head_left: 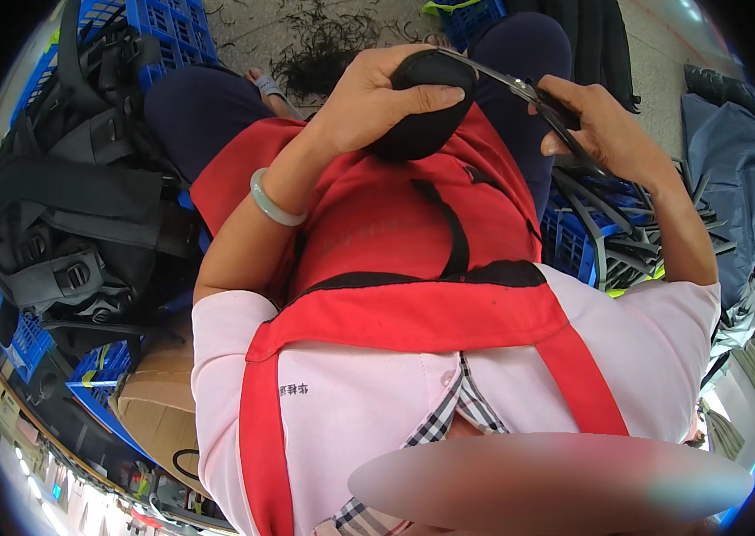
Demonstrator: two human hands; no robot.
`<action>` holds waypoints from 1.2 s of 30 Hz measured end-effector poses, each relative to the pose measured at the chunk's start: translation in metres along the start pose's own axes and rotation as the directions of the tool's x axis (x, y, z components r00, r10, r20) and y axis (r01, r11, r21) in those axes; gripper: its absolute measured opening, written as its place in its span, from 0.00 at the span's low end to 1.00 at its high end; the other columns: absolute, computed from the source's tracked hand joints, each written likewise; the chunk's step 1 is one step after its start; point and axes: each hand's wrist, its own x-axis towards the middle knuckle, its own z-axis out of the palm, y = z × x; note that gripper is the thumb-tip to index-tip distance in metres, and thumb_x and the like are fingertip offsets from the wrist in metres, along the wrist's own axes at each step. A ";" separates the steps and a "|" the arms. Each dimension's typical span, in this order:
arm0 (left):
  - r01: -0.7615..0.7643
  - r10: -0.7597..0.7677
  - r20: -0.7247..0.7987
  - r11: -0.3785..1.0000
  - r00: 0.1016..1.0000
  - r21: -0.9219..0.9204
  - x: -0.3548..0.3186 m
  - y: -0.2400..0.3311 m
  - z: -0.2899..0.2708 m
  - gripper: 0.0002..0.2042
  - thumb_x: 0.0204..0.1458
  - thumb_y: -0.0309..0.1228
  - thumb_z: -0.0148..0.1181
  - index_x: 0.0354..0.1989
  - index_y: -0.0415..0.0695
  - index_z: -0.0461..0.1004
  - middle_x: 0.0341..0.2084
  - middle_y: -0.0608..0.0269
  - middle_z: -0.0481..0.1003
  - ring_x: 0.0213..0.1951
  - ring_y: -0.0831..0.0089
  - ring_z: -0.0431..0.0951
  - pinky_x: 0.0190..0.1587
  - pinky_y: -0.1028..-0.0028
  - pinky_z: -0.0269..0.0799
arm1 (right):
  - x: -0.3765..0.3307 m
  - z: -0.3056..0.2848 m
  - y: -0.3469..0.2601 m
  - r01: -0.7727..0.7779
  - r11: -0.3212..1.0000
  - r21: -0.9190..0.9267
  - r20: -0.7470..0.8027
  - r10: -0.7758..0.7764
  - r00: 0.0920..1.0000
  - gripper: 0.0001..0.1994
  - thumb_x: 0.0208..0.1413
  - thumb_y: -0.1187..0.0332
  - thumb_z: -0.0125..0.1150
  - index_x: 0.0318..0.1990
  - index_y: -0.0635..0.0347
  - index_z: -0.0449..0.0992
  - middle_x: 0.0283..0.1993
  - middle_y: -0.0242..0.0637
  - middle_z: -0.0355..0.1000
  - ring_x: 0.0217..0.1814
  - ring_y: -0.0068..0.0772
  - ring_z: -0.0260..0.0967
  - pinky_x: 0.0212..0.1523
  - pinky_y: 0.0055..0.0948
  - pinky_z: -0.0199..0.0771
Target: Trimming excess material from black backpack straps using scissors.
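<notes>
My left hand (364,100) is closed on a black padded fabric piece (431,129), thumb across its front and the other fingers mostly behind it. The piece is folded or curved and hangs over my lap. In my right hand (614,129) is a pair of scissors (523,88) with dark handles. Their metal blades point left and reach the upper edge of the fabric piece, near my left fingertips. Whether the blades touch the fabric I cannot tell. A red apron (350,223) covers my lap under the piece, with a black strap lying on it.
Black bags with straps and buckles (74,241) are heaped at my left, by a blue crate (172,36). Dark scraps (319,54) litter the floor ahead. Right of me, a blue crate (567,241) holds black strips beside grey-blue fabric (725,161). A cardboard box (158,393) stands lower left.
</notes>
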 end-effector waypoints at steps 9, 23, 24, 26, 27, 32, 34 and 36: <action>0.050 -0.056 0.085 0.996 0.995 0.071 -0.001 -0.001 0.012 0.11 0.49 0.28 0.63 0.41 0.39 0.77 0.30 0.69 0.76 0.33 0.83 0.73 0.38 0.83 0.69 | -0.006 -0.005 -0.001 0.000 0.988 -0.151 -0.039 -0.006 0.999 0.22 0.45 0.59 0.68 0.34 0.66 0.64 0.20 0.42 0.52 0.23 0.36 0.46 0.25 0.34 0.55; 0.099 -0.095 0.120 0.995 0.988 -0.023 -0.001 -0.005 0.031 0.10 0.47 0.30 0.65 0.37 0.41 0.78 0.24 0.73 0.74 0.29 0.86 0.71 0.34 0.83 0.67 | -0.009 -0.036 -0.014 -0.031 0.939 -0.341 0.084 0.063 0.994 0.24 0.42 0.56 0.70 0.38 0.65 0.68 0.24 0.47 0.63 0.25 0.43 0.59 0.30 0.39 0.60; 0.117 -0.113 0.124 0.993 0.986 -0.023 -0.002 -0.004 0.032 0.10 0.47 0.29 0.65 0.37 0.40 0.78 0.25 0.72 0.75 0.29 0.85 0.71 0.35 0.83 0.67 | -0.010 -0.038 -0.013 -0.046 0.937 -0.345 0.086 0.080 0.993 0.23 0.42 0.56 0.70 0.38 0.65 0.69 0.25 0.47 0.65 0.26 0.44 0.59 0.31 0.39 0.61; 0.134 -0.130 0.128 0.991 0.983 -0.026 -0.001 -0.005 0.034 0.10 0.47 0.29 0.65 0.37 0.40 0.78 0.25 0.71 0.76 0.29 0.85 0.72 0.35 0.83 0.68 | -0.013 -0.040 -0.012 -0.025 0.909 -0.417 0.045 0.048 0.998 0.23 0.42 0.55 0.70 0.37 0.65 0.70 0.24 0.46 0.65 0.26 0.44 0.61 0.31 0.39 0.61; 0.119 -0.114 0.153 0.993 0.982 -0.023 0.000 -0.007 0.034 0.11 0.47 0.28 0.65 0.39 0.40 0.78 0.28 0.70 0.77 0.32 0.84 0.73 0.37 0.83 0.69 | -0.013 -0.041 -0.013 -0.005 0.875 -0.484 0.004 0.008 1.000 0.23 0.42 0.54 0.70 0.36 0.65 0.70 0.24 0.45 0.65 0.26 0.44 0.62 0.31 0.38 0.62; 0.209 -0.200 0.169 0.977 0.965 -0.038 0.000 -0.008 0.037 0.13 0.46 0.27 0.66 0.42 0.40 0.78 0.30 0.68 0.78 0.33 0.83 0.75 0.39 0.83 0.70 | 0.003 -0.056 -0.030 -0.101 0.924 -0.369 0.222 0.193 0.956 0.27 0.36 0.60 0.74 0.41 0.66 0.68 0.19 0.40 0.62 0.21 0.37 0.56 0.27 0.33 0.61; 0.161 -0.157 0.168 0.987 0.973 -0.009 0.001 -0.008 0.035 0.13 0.46 0.27 0.67 0.41 0.39 0.78 0.29 0.67 0.78 0.32 0.83 0.75 0.37 0.82 0.71 | 0.003 -0.055 -0.033 -0.097 0.899 -0.428 0.241 0.217 0.946 0.28 0.36 0.60 0.74 0.41 0.66 0.68 0.20 0.41 0.64 0.21 0.41 0.59 0.28 0.34 0.63; 0.186 -0.181 0.179 0.983 0.967 -0.012 0.000 -0.009 0.036 0.14 0.45 0.28 0.67 0.41 0.38 0.78 0.28 0.67 0.78 0.31 0.84 0.75 0.36 0.83 0.71 | -0.005 -0.048 -0.027 0.073 0.857 -0.510 0.026 -0.070 0.997 0.27 0.35 0.64 0.73 0.44 0.66 0.69 0.25 0.44 0.69 0.25 0.46 0.64 0.31 0.35 0.65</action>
